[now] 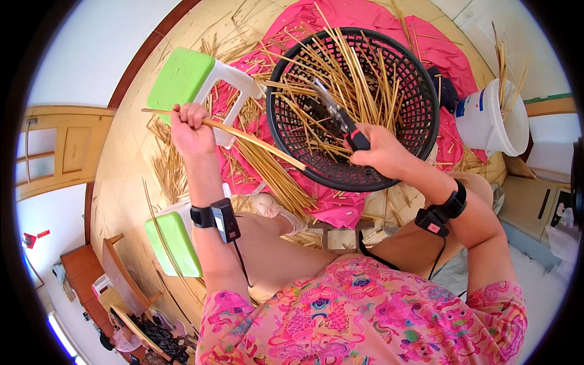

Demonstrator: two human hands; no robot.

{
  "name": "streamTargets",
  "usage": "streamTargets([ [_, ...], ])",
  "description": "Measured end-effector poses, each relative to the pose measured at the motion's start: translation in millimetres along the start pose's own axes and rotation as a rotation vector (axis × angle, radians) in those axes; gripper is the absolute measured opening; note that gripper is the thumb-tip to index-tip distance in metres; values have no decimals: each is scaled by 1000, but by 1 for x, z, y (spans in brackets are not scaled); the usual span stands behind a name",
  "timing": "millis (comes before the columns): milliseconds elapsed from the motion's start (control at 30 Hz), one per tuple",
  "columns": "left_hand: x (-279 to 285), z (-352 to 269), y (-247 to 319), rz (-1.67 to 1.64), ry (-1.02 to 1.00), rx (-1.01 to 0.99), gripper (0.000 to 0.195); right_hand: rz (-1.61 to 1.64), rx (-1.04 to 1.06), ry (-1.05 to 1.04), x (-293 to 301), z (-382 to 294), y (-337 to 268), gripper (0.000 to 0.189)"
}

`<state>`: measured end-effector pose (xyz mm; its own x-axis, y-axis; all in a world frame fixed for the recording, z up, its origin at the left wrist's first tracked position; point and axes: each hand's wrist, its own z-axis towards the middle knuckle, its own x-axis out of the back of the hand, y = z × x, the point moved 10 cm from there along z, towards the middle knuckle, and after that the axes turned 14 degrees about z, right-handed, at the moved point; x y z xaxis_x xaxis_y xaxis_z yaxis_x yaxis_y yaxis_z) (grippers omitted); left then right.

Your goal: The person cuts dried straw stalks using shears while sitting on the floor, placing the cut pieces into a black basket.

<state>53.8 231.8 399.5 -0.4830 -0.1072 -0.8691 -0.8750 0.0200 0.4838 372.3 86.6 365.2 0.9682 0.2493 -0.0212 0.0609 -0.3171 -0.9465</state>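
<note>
My left hand (194, 127) is closed around a thin straw-coloured stalk (255, 142), which slants down to the right, its lower end over the rim of a black plastic mesh basket (353, 180). In my right hand (381, 150) I grip a pair of pruning shears (340, 116) with dark handles and red trim. Their metal blades point up and left above the basket; I cannot tell how far apart the blades are. Many cut stalks (360, 86) stand and lean inside the basket. A bundle of long stalks (273, 178) lies on the floor left of the basket.
Under the basket spreads a pink sheet (337, 212) strewn with cut bits. Two green-topped stools (182, 75) stand to the left. A white bucket (488, 121) holding a few stalks leans at right. Behind it sits a beige box-like unit (524, 200). Another person (125, 340) appears at lower left.
</note>
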Motion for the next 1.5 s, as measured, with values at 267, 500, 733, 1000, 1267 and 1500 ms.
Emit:
streamTargets([
  [267, 33, 11, 38, 11, 162, -141, 14, -30, -104, -246, -47, -23, 12, 43],
  [500, 42, -1, 53, 198, 352, -297, 11, 66, -166, -315, -69, -33, 9, 30],
  [733, 33, -10, 46, 257, 384, -358, 10, -47, -120, -265, -64, -30, 7, 36],
  [1000, 11, -21, 28, 326, 405, -388, 20, 30, -101, -208, -57, -23, 11, 30],
  [1267, 11, -21, 27, 362, 359, -386, 21, 48, -181, -154, -55, -22, 24, 25],
  [1500, 6, -25, 22, 419, 384, -403, 18, -57, -153, -28, -48, -26, 15, 24],
])
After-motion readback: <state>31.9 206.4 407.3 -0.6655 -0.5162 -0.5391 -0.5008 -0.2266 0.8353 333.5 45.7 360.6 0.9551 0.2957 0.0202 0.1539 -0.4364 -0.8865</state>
